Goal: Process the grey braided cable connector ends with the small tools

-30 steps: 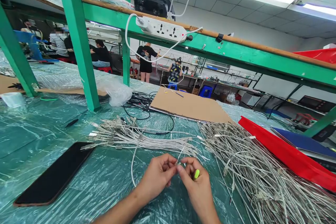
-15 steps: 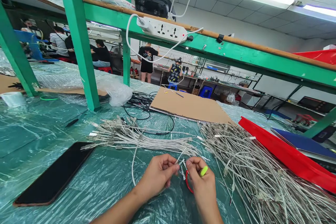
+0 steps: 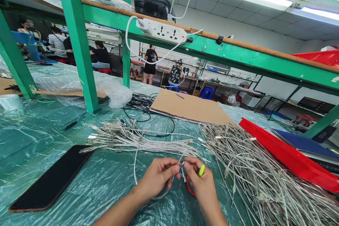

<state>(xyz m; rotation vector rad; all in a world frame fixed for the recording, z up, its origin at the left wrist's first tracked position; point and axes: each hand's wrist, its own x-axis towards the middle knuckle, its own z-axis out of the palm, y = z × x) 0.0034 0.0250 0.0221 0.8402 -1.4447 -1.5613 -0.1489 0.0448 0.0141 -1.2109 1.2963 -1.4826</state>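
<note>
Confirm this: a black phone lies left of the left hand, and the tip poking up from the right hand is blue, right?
Not quite: in the head view, the tip poking up from the right hand is yellow-green, not blue. The black phone does lie left of the left hand.
</note>
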